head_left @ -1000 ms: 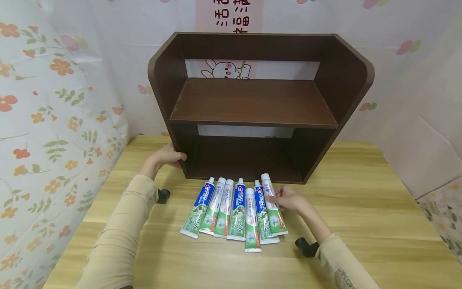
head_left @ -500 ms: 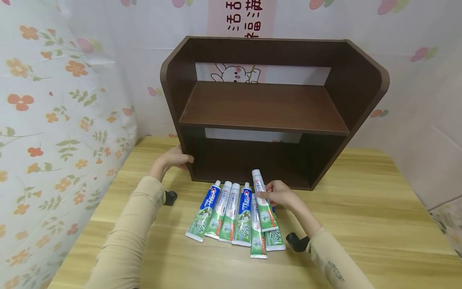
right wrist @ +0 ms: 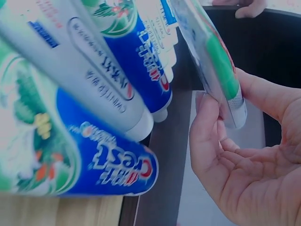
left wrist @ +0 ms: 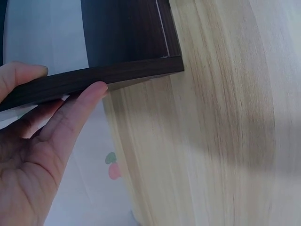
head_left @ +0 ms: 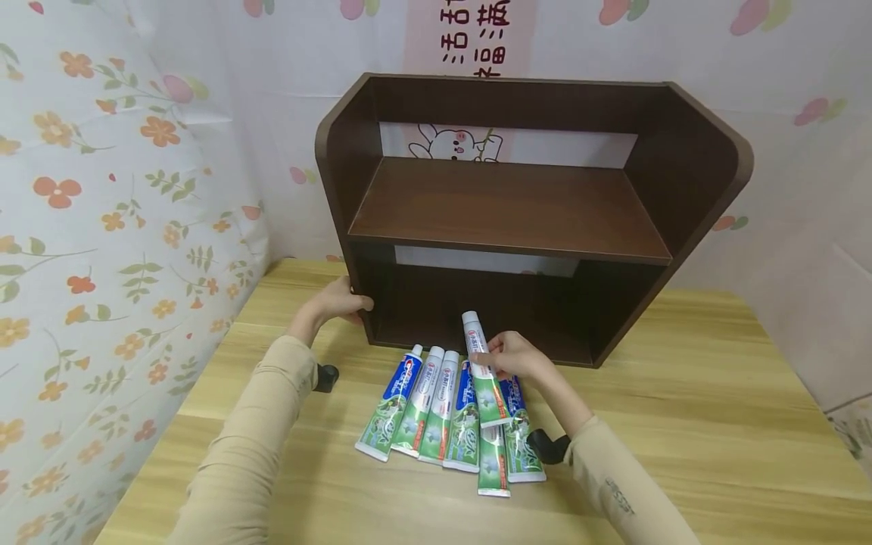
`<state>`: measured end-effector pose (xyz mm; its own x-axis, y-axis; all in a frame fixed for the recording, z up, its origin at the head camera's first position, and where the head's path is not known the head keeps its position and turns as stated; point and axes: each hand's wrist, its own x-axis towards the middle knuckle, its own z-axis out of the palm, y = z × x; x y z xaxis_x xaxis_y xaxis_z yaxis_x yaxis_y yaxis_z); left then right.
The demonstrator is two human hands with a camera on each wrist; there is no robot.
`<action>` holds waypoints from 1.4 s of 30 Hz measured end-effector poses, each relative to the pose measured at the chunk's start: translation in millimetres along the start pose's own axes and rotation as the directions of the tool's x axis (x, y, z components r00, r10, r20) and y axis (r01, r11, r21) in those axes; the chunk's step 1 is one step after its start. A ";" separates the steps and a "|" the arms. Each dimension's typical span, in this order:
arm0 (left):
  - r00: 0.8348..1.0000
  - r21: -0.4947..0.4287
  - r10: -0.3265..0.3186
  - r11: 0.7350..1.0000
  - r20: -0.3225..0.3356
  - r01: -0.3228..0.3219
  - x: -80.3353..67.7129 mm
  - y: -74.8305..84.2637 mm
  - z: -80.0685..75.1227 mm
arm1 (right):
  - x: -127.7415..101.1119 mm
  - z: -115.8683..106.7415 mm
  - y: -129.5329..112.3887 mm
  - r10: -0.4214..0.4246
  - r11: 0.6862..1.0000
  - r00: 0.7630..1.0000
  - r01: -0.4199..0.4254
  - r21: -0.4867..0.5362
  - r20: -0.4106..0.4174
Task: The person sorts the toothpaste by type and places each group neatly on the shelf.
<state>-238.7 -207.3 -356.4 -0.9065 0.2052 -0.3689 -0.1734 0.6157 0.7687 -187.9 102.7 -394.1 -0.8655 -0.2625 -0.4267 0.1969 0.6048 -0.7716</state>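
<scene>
Nearest, the sleeves: the beige left sleeve (head_left: 235, 446) and right sleeve (head_left: 627, 488) reached in over the wooden desk (head_left: 702, 409), a dark fitting (head_left: 327, 377) at the left wrist.
Row of tubes: six toothpaste tubes (head_left: 389, 416) lay close together, well in from the desk's left and right edges, the visible caps toward its far edge; from left to right they ran blue, white, white, blue, white, blue, all with green lower parts, the fifth set nearest the person.
Raised tube: a white-and-green tube (head_left: 489, 397) slanted over the row's right half, cap toward the shelf; whether its flat end touched the others could not be told.
Right hand: this hand (head_left: 518, 357) pinched the raised tube between thumb and fingers.
Left hand: this one (head_left: 337, 301) gripped the shelf's left side panel low down, thumb and fingers on opposite faces.
Shelf: the dark-brown, two-level shelf (head_left: 504, 208) stood between the desk's far corners.
Cloth: a flower-printed cloth (head_left: 109, 227) hung beyond the desk's left edge.
</scene>
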 end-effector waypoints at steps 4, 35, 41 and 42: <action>1.000 0.010 0.002 1.000 -0.007 -0.002 -0.1 0.1 -0.7 | 7.1 1.6 -4.7 -0.016 1.000 1.000 0.016 0.006 0.007; 0.999 -0.005 0.035 0.999 -0.010 -0.035 0.1 -4.2 -3.5 | 74.4 26.9 -56.4 0.052 0.961 0.992 -0.080 0.265 0.112; 1.000 -0.020 0.019 1.000 -0.010 -0.019 0.9 -3.7 -0.5 | 75.1 29.8 -76.3 0.071 0.943 0.992 -0.100 0.318 0.102; 1.000 -0.015 0.017 1.000 -0.011 -0.017 0.8 -3.9 0.1 | 82.3 31.8 -75.2 0.078 0.942 0.992 -0.105 0.319 0.095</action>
<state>-238.7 -209.4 -359.7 -0.9137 0.2070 -0.3497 -0.1636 0.6005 0.7827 -259.2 11.7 -386.2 -0.7996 -0.2852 -0.5285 0.4230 0.3573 -0.8327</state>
